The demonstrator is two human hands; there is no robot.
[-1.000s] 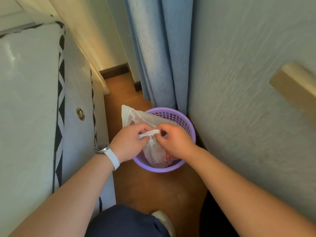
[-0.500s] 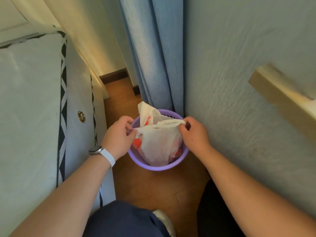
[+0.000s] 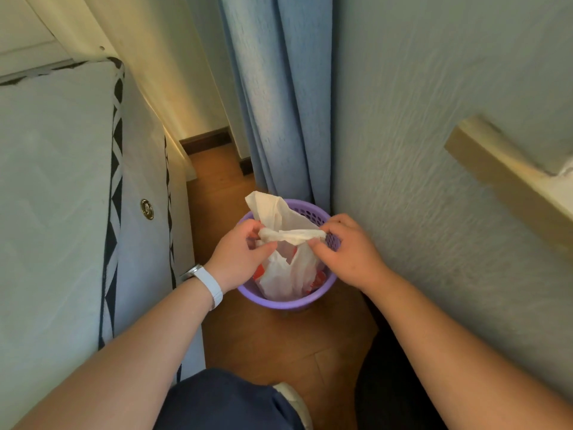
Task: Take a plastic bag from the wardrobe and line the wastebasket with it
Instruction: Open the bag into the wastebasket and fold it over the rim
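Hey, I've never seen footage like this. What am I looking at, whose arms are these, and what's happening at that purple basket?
There is no machine here. A person wears a camera on the head, so the view looks forward and down along their own two bare arms. The left hand, with a white watch on its wrist, and the right hand each pinch the bunched top edge of a white plastic bag with red print. The bag hangs into a purple wastebasket that stands on a wooden floor, in a corner between a blue curtain and a wall. A mattress is at the left. The bag is not yet spread over the rim.
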